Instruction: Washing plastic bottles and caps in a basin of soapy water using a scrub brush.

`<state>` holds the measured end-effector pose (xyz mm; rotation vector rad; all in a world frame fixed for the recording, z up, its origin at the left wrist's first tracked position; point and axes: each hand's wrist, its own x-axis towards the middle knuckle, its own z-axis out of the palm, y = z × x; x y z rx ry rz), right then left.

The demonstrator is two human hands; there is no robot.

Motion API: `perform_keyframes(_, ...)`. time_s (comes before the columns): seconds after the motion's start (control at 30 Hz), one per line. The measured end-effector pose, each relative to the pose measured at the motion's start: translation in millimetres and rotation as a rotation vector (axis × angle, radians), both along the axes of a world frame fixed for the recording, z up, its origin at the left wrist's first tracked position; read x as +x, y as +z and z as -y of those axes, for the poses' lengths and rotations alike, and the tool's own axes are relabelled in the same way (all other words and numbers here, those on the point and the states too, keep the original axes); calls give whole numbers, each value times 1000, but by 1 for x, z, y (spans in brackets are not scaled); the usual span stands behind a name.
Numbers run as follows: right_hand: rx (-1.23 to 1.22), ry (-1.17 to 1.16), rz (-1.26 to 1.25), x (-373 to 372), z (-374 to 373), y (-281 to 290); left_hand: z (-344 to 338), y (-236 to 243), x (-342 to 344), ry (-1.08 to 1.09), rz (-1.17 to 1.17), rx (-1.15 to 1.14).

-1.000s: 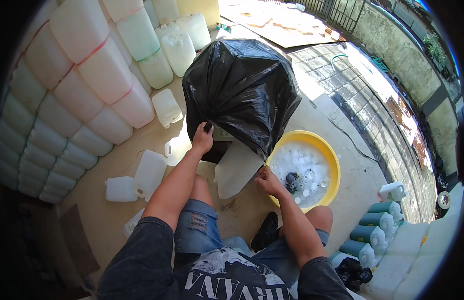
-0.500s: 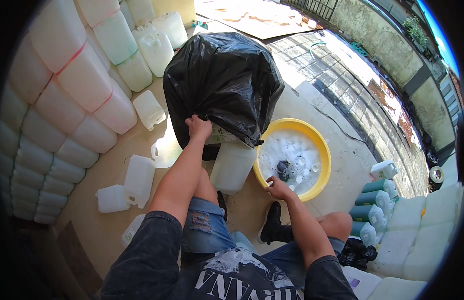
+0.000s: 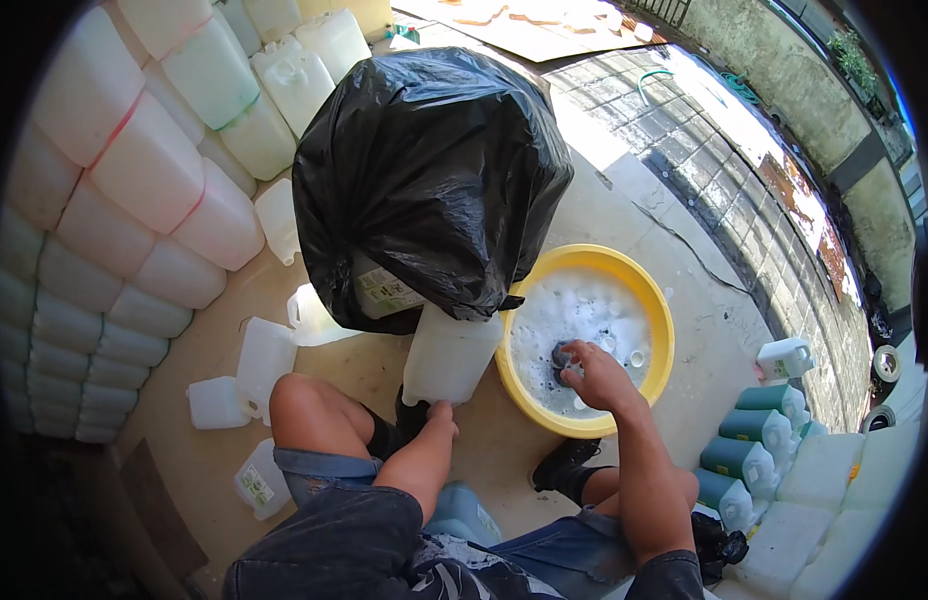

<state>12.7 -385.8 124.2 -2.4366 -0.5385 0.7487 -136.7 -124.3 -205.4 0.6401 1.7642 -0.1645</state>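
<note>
A white translucent plastic jug [image 3: 452, 358] sticks out from under a big black plastic bag [image 3: 424, 180]. My left hand [image 3: 442, 418] is closed at the jug's lower end, its fingers partly hidden. To the right, a yellow basin [image 3: 664, 340] holds white suds and several small round pale pieces. A dark grey, crumpled cloth or scrubber [image 3: 561, 358] sits in the foam. Over it hovers my right hand [image 3: 599, 380], thumb and fingers parted around the dark piece. A labelled jug [image 3: 386, 292] shows through the bag's opening.
Stacked pale jugs [image 3: 149, 140] line the left wall. Loose white jugs [image 3: 266, 360] lie on the floor nearby. Green-filled jugs [image 3: 749, 425] stand at right, beside more pale containers. A bluish jug [image 3: 464, 515] sits between my legs. A thin dark cable [image 3: 694, 250] crosses the floor.
My left hand let go of the black bag's edge and came down to the jug's lower end. My right hand moved from the basin's rim to above the dark piece in the suds.
</note>
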Motion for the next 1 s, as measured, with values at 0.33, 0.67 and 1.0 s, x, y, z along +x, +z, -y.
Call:
perform_keyframes(0.33,-10,-34,-21,14,7,24,-41,-69,-45,-163,395,-80)
perform_keyframes(0.67,-20,-141,4,5,31,-26,-5,25,-17,64,452,34)
perform_keyframes(1.0,-475,-209,72,-123,-4,-222,-17,287,53,-368,793,604)
